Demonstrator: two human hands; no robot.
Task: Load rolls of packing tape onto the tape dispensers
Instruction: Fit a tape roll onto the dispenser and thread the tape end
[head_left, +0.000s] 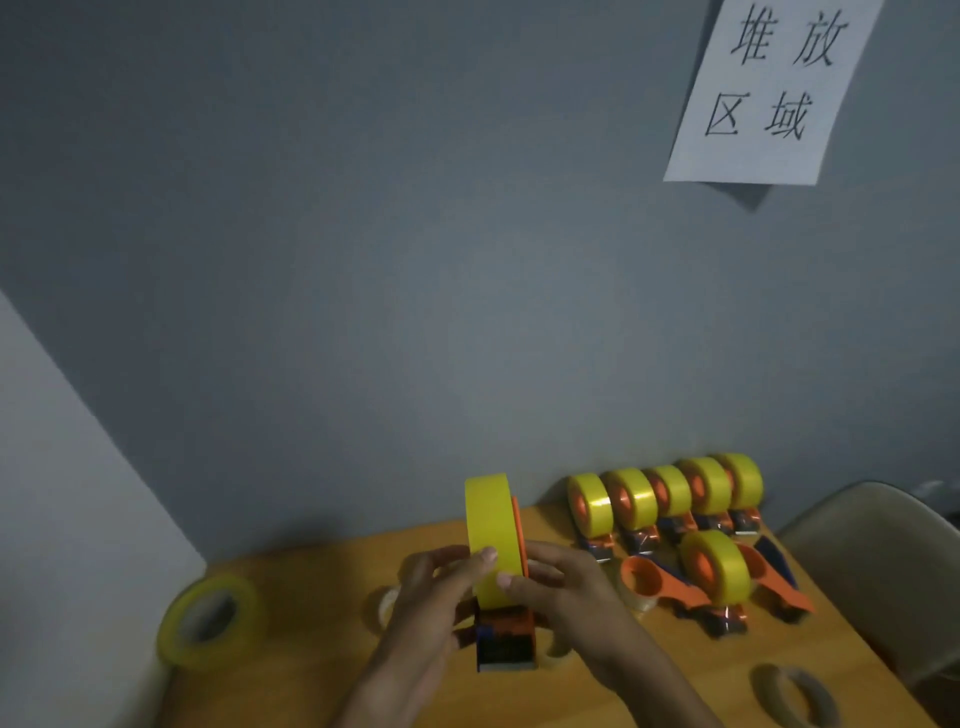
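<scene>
I hold an orange tape dispenser (506, 642) upright over the wooden table (311, 670), with a yellow tape roll (491, 525) seated on its hub. My left hand (441, 587) grips the roll's left side, thumb on the tape face. My right hand (556, 587) clasps the right side of the roll and dispenser. A loose yellow roll (210, 621) lies at the table's left edge. Two paler rolls (387, 605) (792, 693) rest on the table, partly hidden or at the frame's bottom.
Several loaded orange dispensers (667, 499) stand in a row against the grey wall, with another loaded one (719, 571) in front and an empty orange one (649, 579) beside it. A chair back (878, 566) sits at the right. A paper sign (769, 88) hangs above.
</scene>
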